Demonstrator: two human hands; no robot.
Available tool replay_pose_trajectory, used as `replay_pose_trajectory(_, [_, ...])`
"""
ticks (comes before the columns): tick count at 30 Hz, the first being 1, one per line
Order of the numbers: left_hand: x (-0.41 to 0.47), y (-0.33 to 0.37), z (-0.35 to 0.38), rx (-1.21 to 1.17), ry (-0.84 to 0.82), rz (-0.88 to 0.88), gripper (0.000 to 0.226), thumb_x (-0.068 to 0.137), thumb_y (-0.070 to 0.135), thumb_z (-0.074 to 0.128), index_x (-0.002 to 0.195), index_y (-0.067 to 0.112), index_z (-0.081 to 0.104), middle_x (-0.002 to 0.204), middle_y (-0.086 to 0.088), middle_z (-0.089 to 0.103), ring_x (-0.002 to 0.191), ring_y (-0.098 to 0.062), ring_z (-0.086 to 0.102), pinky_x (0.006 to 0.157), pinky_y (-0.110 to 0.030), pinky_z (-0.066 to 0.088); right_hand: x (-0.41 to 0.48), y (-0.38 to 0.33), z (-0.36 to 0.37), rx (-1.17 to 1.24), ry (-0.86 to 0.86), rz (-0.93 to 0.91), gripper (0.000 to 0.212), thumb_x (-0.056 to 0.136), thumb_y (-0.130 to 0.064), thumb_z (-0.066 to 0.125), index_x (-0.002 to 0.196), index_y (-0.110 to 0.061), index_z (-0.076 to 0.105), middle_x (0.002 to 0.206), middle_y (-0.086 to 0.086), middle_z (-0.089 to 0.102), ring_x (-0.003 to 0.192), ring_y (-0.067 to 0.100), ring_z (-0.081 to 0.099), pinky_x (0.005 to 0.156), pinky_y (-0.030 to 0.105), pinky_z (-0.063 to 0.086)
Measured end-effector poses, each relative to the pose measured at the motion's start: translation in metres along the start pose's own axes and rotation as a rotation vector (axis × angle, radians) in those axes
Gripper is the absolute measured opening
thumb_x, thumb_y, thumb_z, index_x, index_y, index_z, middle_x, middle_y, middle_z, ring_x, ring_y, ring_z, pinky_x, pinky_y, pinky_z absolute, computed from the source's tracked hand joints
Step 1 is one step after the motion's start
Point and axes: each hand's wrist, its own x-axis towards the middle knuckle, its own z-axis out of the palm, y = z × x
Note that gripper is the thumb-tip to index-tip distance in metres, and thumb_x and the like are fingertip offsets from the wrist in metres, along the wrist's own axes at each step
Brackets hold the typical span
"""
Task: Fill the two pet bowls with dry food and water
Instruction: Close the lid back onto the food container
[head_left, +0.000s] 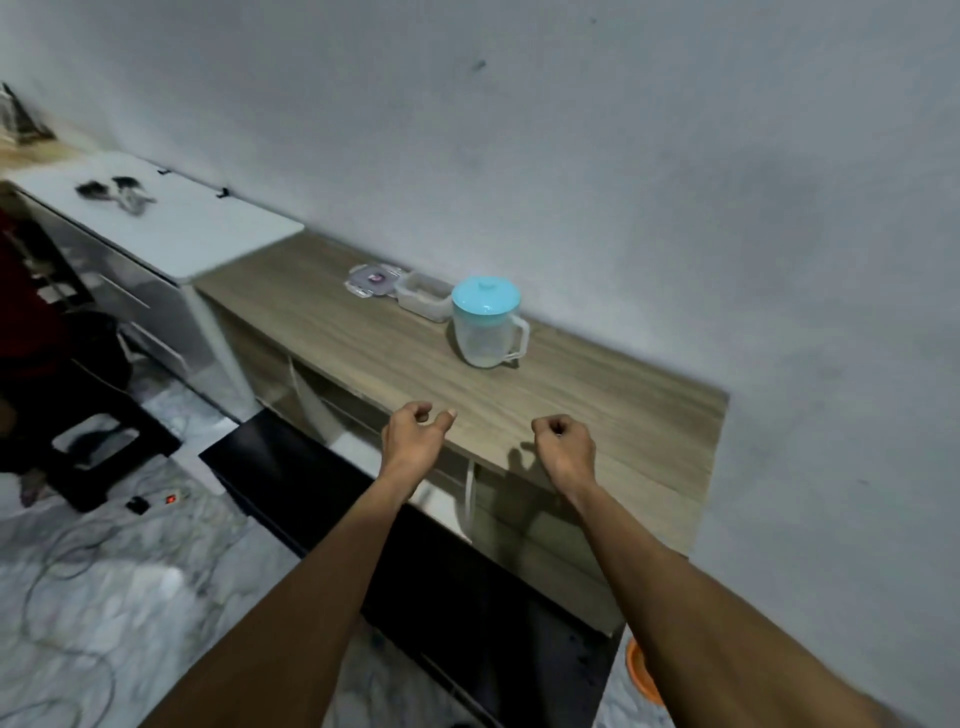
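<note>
A clear plastic jug (485, 328) with a turquoise lid stands upright on the wooden counter (405, 364), near the wall. Just left of it sits an open clear food container (423, 295), and its lid (375, 280) lies flat beside that. An orange bowl (641, 675) peeks out on the floor at the lower right, mostly hidden behind my right arm. My left hand (415, 431) hovers at the counter's front edge with fingers curled and nothing in it. My right hand (563, 441) is a fist above the counter, also holding nothing. Both hands are well short of the jug.
A white appliance (171, 223) with small dark objects on top stands left of the counter. A black mat (415, 545) lies in front of the counter. A black stool (98, 447), cables and a power strip (171, 500) are on the marble floor at left.
</note>
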Motion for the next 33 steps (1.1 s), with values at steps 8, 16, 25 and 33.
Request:
replay_pose_trajectory(8, [0.103,-0.012,-0.058,-0.006,0.015,0.005,0.050,0.081,0.039,0.073,0.119,0.008,0.065,0.115,-0.009,0.067,0.110,-0.024,0.062,0.103,-0.038,0.047,0.035,-0.045,0.113,0.013,-0.098,-0.013,0.017,0.087,-0.025,0.061,0.090,-0.013,0.073,0.100,0.007,0.073,0.098,0.025,0.064,0.087,0.031,0.047])
replay_pose_trajectory(16, [0.222,0.001,-0.096,0.072,0.034,0.028,0.041,0.080,0.034,0.075,0.108,0.005,0.069,0.106,-0.014,0.070,0.107,-0.030,0.063,0.099,-0.040,0.047,0.098,-0.097,0.212,0.028,-0.147,0.011,0.009,0.089,-0.023,0.061,0.086,-0.020,0.068,0.100,0.005,0.071,0.098,0.023,0.064,0.100,0.047,0.049])
replay_pose_trajectory(25, [0.330,0.010,-0.109,0.111,-0.045,0.065,0.041,0.082,0.036,0.074,0.110,0.005,0.069,0.107,-0.012,0.071,0.107,-0.027,0.064,0.097,-0.036,0.048,0.154,-0.133,0.267,0.038,-0.058,0.044,0.012,0.095,-0.017,0.057,0.099,-0.012,0.067,0.100,0.011,0.069,0.099,0.028,0.065,0.095,0.044,0.052])
replay_pose_trajectory(33, [0.462,0.017,-0.110,0.229,-0.178,0.086,0.047,0.069,0.055,0.065,0.095,0.016,0.072,0.102,-0.007,0.074,0.102,-0.029,0.067,0.091,-0.041,0.052,0.216,-0.172,0.315,0.000,0.159,0.079,0.040,0.099,-0.019,0.054,0.137,-0.007,0.050,0.134,0.013,0.058,0.122,0.032,0.055,0.103,0.040,0.045])
